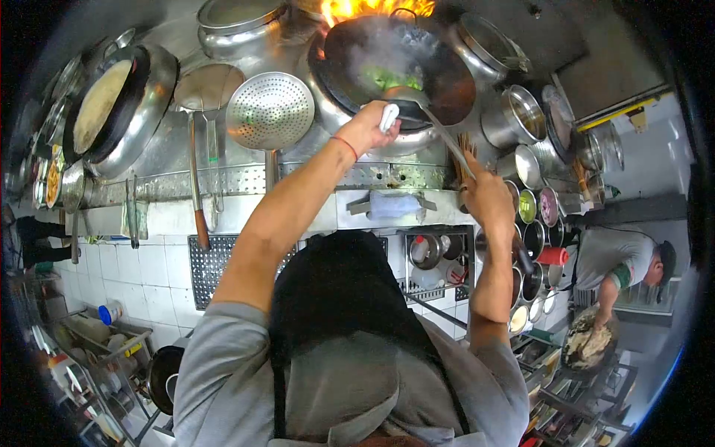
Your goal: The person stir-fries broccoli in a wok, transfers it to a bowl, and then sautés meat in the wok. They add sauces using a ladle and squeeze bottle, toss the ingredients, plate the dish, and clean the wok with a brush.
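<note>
My left hand is closed around a folded white cloth at the near rim of a large black wok. Whether the fingers also grip the wok's handle is hidden. In my right hand is the long handle of a metal ladle, its bowl end reaching into the wok. Chopped green vegetables lie steaming in the wok. Flames rise behind its far edge.
Left of the wok are a perforated strainer, a mesh skimmer and another wok. Metal pots and several seasoning containers stand at right. A co-worker reaches into a food-filled pan. A folded cloth lies on the stove's front edge.
</note>
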The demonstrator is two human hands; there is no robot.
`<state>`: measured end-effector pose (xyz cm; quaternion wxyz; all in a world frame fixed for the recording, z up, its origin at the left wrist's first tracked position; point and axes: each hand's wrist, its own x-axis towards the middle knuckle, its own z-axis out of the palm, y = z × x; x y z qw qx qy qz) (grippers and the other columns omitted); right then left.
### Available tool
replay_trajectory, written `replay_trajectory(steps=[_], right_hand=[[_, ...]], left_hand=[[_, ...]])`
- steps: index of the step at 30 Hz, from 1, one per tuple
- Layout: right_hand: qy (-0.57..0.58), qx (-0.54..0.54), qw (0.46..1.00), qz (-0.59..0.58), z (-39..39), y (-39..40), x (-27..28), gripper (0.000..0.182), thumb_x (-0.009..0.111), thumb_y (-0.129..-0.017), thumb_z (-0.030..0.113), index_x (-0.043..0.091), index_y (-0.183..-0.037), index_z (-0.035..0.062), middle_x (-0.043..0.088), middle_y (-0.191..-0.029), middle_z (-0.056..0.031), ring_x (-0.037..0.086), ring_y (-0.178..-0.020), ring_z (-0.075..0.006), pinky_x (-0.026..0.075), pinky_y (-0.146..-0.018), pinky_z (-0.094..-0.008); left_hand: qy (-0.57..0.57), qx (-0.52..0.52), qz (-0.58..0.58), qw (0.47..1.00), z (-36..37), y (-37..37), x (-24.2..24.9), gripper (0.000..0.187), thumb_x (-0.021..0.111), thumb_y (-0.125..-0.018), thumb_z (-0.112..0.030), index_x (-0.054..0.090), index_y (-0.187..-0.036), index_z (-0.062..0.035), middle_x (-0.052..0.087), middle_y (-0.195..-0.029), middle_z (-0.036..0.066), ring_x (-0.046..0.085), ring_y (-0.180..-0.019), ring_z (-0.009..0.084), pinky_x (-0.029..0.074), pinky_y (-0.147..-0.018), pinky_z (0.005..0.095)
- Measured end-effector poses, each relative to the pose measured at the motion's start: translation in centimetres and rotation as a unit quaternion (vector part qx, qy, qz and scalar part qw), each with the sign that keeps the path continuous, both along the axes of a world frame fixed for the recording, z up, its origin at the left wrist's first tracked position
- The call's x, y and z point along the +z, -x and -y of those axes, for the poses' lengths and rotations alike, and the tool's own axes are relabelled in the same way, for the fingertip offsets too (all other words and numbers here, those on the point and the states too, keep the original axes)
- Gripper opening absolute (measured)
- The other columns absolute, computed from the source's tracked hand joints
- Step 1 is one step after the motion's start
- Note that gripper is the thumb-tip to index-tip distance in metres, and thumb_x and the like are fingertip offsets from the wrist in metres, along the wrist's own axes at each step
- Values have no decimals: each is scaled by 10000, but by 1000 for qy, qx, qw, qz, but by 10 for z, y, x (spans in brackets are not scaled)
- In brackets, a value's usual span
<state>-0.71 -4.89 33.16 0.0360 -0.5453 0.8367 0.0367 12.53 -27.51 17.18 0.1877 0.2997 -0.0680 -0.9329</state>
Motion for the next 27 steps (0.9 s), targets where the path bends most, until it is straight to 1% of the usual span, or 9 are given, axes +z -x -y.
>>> replay_trajectory(steps=[6,12,14,17,18,21,23,25,27], right_hand=[[0,28,999,-40,-9,-9,29,471,530,-867,99,524,-1329,191,670,-954,-227,649,-891,-415,509,-798,-507],[55,-24,998,5,77,18,-37,486,544,-844,104,548,-1313,230,660,-1008,-224,634,-949,-404,502,-842,-483],[89,-30,996,10,81,32,-51,475,519,-840,82,567,-1296,208,668,-1002,-225,647,-941,-398,512,-850,-463],[302,45,935,181,76,76,-103,501,614,-819,114,544,-1315,106,636,-1098,-255,623,-1023,-390,498,-875,-411],[248,-31,940,232,72,61,-81,511,623,-842,152,514,-1330,46,625,-1146,-248,621,-1065,-364,486,-886,-395],[250,-47,911,325,86,84,-102,336,587,-885,142,597,-1167,-39,685,-955,-206,674,-836,-314,519,-741,-370],[188,-117,815,535,86,57,-39,168,540,-923,115,587,-935,-46,609,-711,-100,584,-573,-205,469,-539,-332],[143,-119,797,575,93,67,-15,153,511,-946,125,506,-841,14,483,-604,-21,456,-464,-132,363,-432,-291],[142,-168,713,665,98,82,-15,185,507,-957,152,509,-841,8,485,-610,-29,458,-455,-141,369,-429,-286]], left_hand=[[-34,-21,20,999,-36,-1,55,194,472,-919,-232,547,-801,-97,526,-697,77,545,-593,199,410,-412,271],[-16,94,34,995,-14,5,-10,170,518,-879,-224,532,-790,-80,523,-695,100,551,-621,228,410,-399,272],[38,37,48,997,-41,-10,-8,188,538,-862,-225,530,-757,-69,519,-666,107,540,-583,234,408,-389,281],[75,0,34,997,-41,-17,-18,227,541,-857,-244,529,-710,-72,511,-626,103,515,-517,220,392,-370,290],[82,26,17,996,-38,-19,-17,244,538,-859,-249,526,-694,-70,507,-616,102,505,-499,213,382,-363,291],[-13,32,-21,999,-8,-16,13,203,481,-895,-240,524,-800,-66,529,-741,125,525,-562,181,355,-371,253],[-45,4,-5,999,-1,-18,32,157,477,-903,-221,500,-826,-87,520,-760,129,536,-586,185,360,-376,251],[-47,-9,17,999,-6,-18,29,144,480,-904,-217,491,-832,-93,516,-748,125,535,-583,186,361,-376,250],[104,14,78,991,-17,-19,20,173,498,-906,-236,519,-842,-77,547,-739,125,550,-580,194,381,-382,283]])
